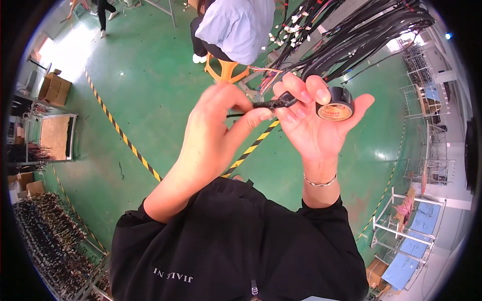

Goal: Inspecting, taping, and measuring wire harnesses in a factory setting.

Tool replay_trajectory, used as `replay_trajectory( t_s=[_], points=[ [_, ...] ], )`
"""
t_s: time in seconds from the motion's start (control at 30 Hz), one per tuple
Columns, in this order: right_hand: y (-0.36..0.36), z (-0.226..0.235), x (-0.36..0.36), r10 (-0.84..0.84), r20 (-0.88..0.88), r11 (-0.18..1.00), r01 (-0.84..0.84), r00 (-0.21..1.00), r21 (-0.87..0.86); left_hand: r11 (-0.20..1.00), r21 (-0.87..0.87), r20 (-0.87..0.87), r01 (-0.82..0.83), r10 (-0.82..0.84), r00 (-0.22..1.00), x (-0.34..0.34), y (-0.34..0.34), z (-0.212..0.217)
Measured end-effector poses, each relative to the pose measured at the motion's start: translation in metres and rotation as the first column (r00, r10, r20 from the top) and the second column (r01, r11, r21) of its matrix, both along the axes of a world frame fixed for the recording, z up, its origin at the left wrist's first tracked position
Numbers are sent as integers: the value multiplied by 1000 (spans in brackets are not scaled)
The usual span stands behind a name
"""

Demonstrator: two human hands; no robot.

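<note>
Hands, two. Left hand [211, 120]: thumb and forefinger pinched closed on one slim black tape-like-wrapped cable piece [277, 103], which extends from their tips to the right hand's fingers. Right hand [319, 125]: palm up, fingers half curled, holding one glossy black tape roll with a pale labelled face [337, 104] between fingers and spread thumb; whether these fingers also grip the cable piece, cannot tell. Silver metal bangle [320, 183], one, right wrist. Orange plastic stool [227, 69], one, beyond the hands, under one seated person in light blue [236, 30].
</note>
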State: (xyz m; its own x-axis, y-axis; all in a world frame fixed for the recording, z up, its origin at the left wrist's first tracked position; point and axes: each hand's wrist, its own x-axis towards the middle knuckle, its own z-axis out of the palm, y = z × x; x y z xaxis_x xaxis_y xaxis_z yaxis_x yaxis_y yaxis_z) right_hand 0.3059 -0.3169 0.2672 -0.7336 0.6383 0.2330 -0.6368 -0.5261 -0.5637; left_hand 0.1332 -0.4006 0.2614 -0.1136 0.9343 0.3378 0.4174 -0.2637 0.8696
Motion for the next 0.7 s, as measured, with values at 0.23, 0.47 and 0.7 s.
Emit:
replay_trajectory(
  t_s=[0.23,0.47,0.7],
  points=[
    [0,-13,2,44,-77,997,-39,996,60,964,-14,468,264,-227,854,7,1,-6],
    [-19,-27,12,-457,192,840,350,869,414,993,108,415,50,-91,905,11,5,-9],
    [-26,-29,12,-650,284,694,398,705,601,989,88,90,119,-127,988,7,-1,13]
  ],
)
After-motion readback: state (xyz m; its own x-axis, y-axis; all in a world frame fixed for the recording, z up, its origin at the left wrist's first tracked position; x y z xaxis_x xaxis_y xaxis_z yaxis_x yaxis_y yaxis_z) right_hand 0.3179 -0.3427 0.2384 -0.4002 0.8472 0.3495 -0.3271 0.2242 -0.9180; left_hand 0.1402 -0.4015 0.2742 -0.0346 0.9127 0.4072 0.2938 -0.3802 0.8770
